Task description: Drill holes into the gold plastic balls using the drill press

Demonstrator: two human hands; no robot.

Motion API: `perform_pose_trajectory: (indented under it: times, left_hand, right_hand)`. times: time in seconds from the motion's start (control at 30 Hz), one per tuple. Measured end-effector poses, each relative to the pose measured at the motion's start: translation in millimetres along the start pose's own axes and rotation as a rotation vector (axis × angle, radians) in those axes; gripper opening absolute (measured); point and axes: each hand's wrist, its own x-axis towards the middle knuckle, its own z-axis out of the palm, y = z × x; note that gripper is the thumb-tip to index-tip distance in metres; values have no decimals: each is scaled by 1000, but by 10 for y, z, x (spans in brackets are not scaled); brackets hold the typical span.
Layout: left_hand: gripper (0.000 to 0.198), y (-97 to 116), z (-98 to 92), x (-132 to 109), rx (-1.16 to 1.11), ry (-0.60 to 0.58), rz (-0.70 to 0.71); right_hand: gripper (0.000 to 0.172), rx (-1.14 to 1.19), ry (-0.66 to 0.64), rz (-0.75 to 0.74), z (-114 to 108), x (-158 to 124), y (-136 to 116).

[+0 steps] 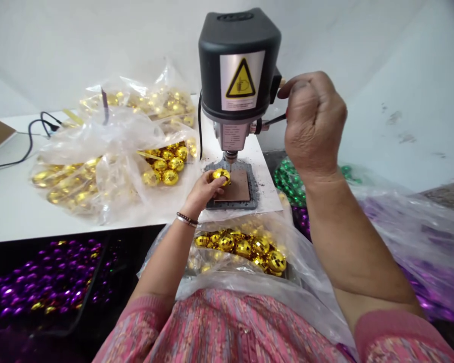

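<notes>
A gold mirrored ball is pinched between the thumb and fingers of my left hand. I hold it under the chuck of a small black drill press, just over a brown board on the grey base. The thin drill bit points down close to the ball; whether they touch is unclear. On the right, my right hand is raised and closed around the end of the press's feed lever. Its index finger reaches toward the side of the black housing.
Clear plastic bags of gold balls cover the white table's left side. An open bag of gold balls rests before me. Purple balls lie lower left, green balls at right. A black cable runs along the left.
</notes>
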Motion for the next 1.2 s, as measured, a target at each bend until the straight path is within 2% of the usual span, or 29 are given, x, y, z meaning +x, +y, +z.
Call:
perform_pose_trajectory:
  times: [0.17,0.37,0.47,0.57,0.67,0.9,1.2]
  left_hand:
    - [34,-7,91,150,200,110,-4]
    - [49,46,159,101,587,126,122]
    - [56,33,189,72,696,112,176]
    - [58,9,195,63,709,90,208]
    - [58,-10,193,63,664,62,182]
    - [62,-28,214,63,578,61,155]
    - [71,-129,184,123,630,88,157]
  right_hand:
    - [34,-9,-28,2,-18,0,0]
    - [37,-59,-28,76,-14,-5,-85]
    - [39,-64,-33,77,-15,-7,-100]
    - [38,-66,-29,64,-23,-24,-108]
    - [36,-54,-33,51,-39,-78,-123]
    - [31,-56,-58,43,-68,-334,-69]
    - [34,-149,-10,-67,-37,-561,3]
